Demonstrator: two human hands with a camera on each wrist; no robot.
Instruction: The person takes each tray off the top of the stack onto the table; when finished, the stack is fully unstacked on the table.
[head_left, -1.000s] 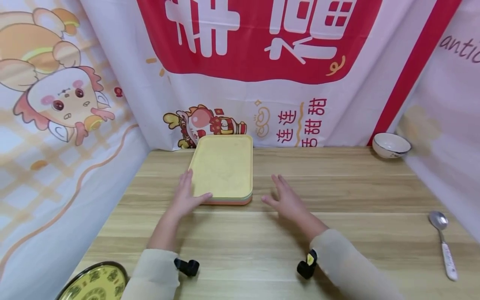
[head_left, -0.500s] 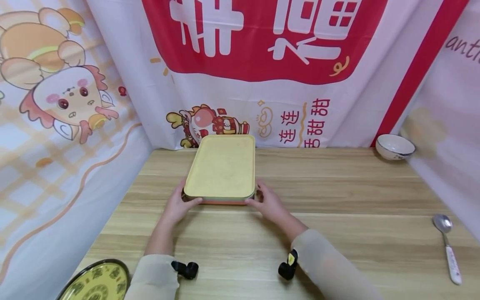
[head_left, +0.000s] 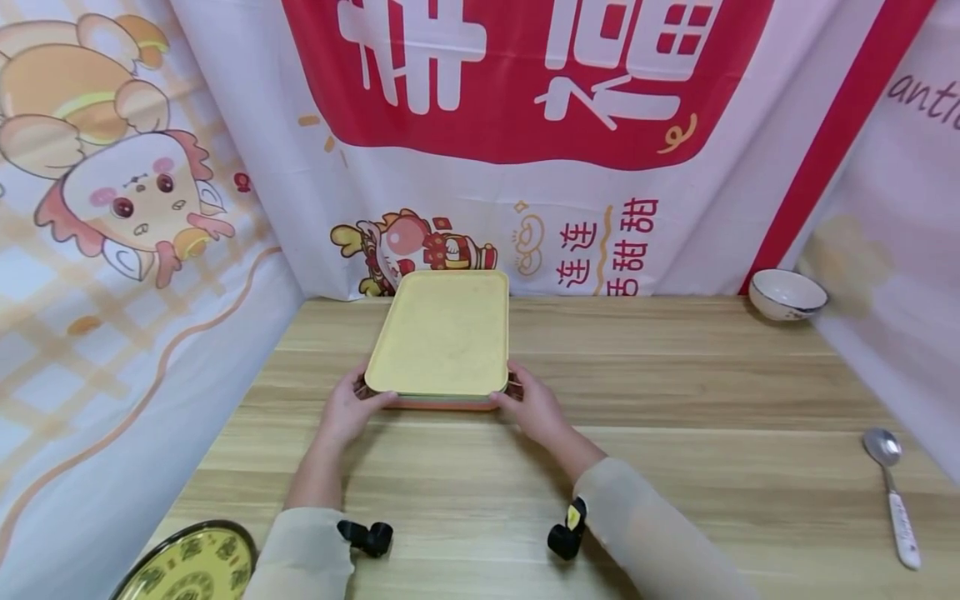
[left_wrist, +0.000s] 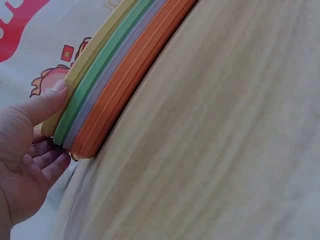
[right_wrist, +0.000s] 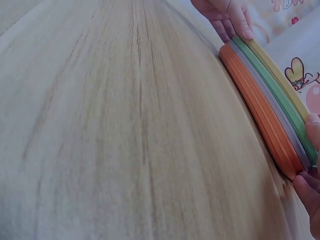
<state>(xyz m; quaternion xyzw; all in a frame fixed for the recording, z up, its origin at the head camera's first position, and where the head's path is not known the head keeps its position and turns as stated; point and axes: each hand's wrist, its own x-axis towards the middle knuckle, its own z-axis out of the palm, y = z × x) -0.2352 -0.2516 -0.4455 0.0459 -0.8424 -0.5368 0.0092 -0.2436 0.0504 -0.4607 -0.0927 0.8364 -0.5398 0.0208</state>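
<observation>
A stack of rectangular trays lies flat toward the back of the table, its yellow tray [head_left: 442, 333] on top. Beneath it the left wrist view shows a green tray [left_wrist: 80, 95], a lilac one and orange ones [left_wrist: 120, 85]. My left hand [head_left: 348, 408] holds the near left corner, thumb on the yellow edge and fingers curled at the corner's side. At the near right corner my right hand [head_left: 536, 408] grips in the same way, thumb in front and fingers along the side. Both hands' fingertips are partly hidden by the yellow rim.
On the wooden table [head_left: 675, 375], a white bowl [head_left: 787, 293] stands at the back right and a spoon [head_left: 903, 533] with a white handle lies at the right. A yellow patterned plate [head_left: 198, 567] is at the front left. Printed cloths hang behind and on both sides.
My right hand has moved left from beside the stack to its near right corner. The left hand has shifted slightly at its corner, and both have taken hold. The stack stays nearly in place.
</observation>
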